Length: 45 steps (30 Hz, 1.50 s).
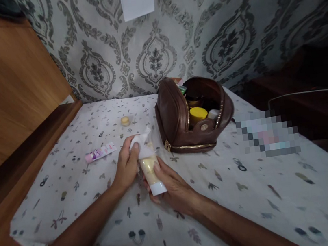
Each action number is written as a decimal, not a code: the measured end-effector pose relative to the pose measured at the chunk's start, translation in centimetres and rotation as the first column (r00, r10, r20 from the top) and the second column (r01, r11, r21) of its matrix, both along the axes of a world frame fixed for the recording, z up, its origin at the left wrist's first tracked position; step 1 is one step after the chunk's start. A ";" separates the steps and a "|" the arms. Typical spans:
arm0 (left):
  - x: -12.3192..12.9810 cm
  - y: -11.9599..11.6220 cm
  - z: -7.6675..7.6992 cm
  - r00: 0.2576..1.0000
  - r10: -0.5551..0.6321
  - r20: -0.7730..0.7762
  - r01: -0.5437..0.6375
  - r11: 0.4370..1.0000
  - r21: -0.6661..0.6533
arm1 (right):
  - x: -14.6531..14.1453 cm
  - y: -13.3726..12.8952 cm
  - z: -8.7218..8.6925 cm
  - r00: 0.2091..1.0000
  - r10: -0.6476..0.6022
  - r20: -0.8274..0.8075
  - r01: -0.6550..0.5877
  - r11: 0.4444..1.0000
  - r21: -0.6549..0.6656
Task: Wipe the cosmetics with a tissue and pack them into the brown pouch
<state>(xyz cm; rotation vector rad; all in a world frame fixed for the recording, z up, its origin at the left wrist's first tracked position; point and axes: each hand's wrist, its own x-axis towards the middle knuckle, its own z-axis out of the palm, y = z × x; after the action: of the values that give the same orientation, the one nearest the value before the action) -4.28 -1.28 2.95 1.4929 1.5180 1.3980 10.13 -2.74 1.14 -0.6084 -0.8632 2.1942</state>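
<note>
My right hand (170, 183) is wrapped round a pale yellow squeeze tube (149, 170) with a white cap, its cap end pointing toward me. Pinched in my left hand (128, 161) is a white wipe or tissue (143, 144), pressed against the tube's far end. The wipe partly covers that end. Beyond my hands a small round yellow jar (125, 121) stands on the patterned cloth. Left of my left hand lies a pink and white tube (100, 152) with a cartoon print.
A brown cosmetic bag (172, 117) stands unzipped at the back right, with a yellow-lidded jar (198, 113) and other containers inside. A blurred-out flat item (269, 134) lies at the right edge. A wooden cabinet (6, 80) borders the left; a wallpapered wall rises behind.
</note>
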 end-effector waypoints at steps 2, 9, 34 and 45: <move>0.1 -0.1 -0.2 0.999 0.020 -0.050 -0.019 1.000 0.015 | 0.0 0.2 0.0 0.999 -0.034 -0.020 0.032 0.998 -0.054; 0.0 -0.5 -1.3 0.919 -0.074 -0.388 0.153 0.972 0.177 | 0.6 1.4 0.2 0.981 -0.168 -0.097 0.139 0.958 -0.251; -0.4 -1.2 -0.5 0.759 0.179 -0.626 0.204 0.848 0.490 | 0.9 1.5 -0.5 0.985 -0.109 -0.137 0.052 0.929 -0.365; 0.5 -1.7 -1.2 0.742 0.016 -0.670 0.352 0.841 0.410 | 1.1 1.8 -0.5 0.975 -0.166 -0.146 0.106 0.930 -0.351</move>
<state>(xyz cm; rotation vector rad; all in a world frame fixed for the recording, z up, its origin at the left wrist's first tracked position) -3.73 -2.98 1.73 2.6178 1.3475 1.2825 11.21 -0.93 0.65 -0.6090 -0.3382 2.2449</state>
